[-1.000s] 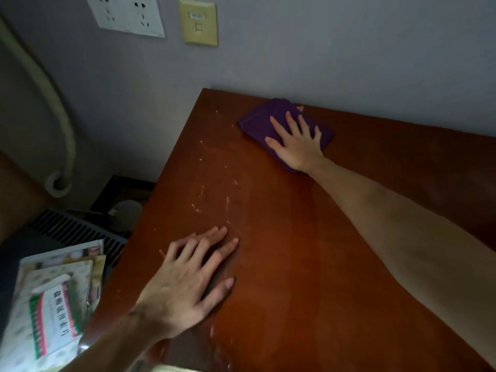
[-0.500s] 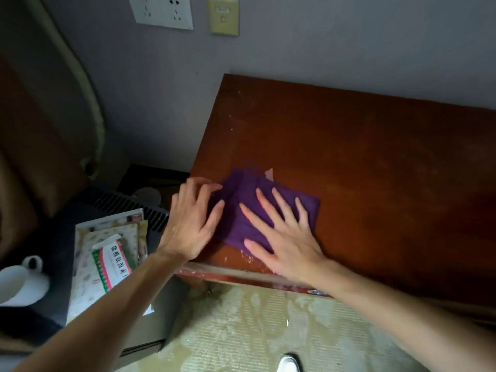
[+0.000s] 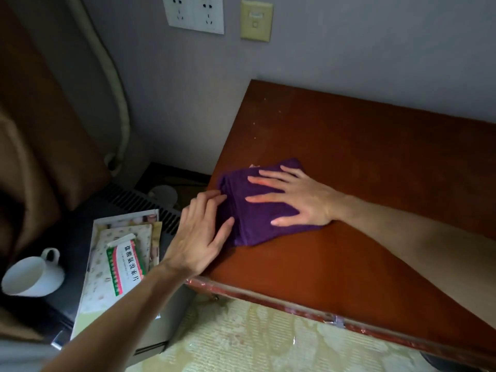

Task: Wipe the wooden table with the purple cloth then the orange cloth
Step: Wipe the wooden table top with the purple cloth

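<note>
The purple cloth (image 3: 264, 210) lies folded on the wooden table (image 3: 375, 162), near the table's left edge and toward its front-left corner. The right hand (image 3: 298, 200) rests flat on top of the cloth, palm down, fingers spread and straight, pointing toward the left edge; it grips nothing, only presses on the fabric. The forearm runs back across the tabletop toward the right. The left hand (image 3: 200, 234) lies at the left edge of the table, palm down with the fingers stretched out and close together, their tips touching the left side of the cloth; the heel of the hand sits over the table's edge. Small pale specks dot the wood near the far-left corner, and a pale scrap shows just past the cloth's far edge. Left of the table, lower down, a white cup (image 3: 32, 275) stands on a dark surface beside a box (image 3: 126, 264) with green and pink print. On the wall above are a white socket plate (image 3: 194, 13) and a yellowish plate (image 3: 256, 21).
</note>
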### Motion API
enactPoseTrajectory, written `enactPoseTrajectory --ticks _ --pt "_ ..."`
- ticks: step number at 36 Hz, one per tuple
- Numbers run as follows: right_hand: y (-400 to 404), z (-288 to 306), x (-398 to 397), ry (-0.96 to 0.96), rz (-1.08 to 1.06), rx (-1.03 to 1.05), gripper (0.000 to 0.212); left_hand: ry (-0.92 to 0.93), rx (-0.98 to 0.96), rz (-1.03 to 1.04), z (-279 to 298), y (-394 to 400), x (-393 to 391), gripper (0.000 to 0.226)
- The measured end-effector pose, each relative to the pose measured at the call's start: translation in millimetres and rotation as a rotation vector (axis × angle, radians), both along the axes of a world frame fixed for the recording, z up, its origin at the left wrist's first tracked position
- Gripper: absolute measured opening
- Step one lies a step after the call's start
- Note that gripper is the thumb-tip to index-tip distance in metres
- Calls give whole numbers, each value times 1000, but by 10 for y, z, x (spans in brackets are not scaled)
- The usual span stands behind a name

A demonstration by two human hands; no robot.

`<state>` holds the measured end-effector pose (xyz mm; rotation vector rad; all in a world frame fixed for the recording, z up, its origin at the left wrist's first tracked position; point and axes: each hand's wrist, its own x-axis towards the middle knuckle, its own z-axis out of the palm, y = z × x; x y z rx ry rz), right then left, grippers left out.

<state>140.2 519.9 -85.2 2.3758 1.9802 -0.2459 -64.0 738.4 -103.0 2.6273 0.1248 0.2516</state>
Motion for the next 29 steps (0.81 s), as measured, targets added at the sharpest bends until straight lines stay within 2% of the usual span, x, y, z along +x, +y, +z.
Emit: enactPoseTrajectory --ticks 12,18,29 --pt "507 5 1556 9 -216 46 67 99 91 -48 6 -29 45 52" --pt "712 -19 2145 28 -294 98 71 123 69 -35 18 -33 46 49" --pt "1035 -39 2525 37 -627 134 68 124 83 -17 -1 -28 90 48"
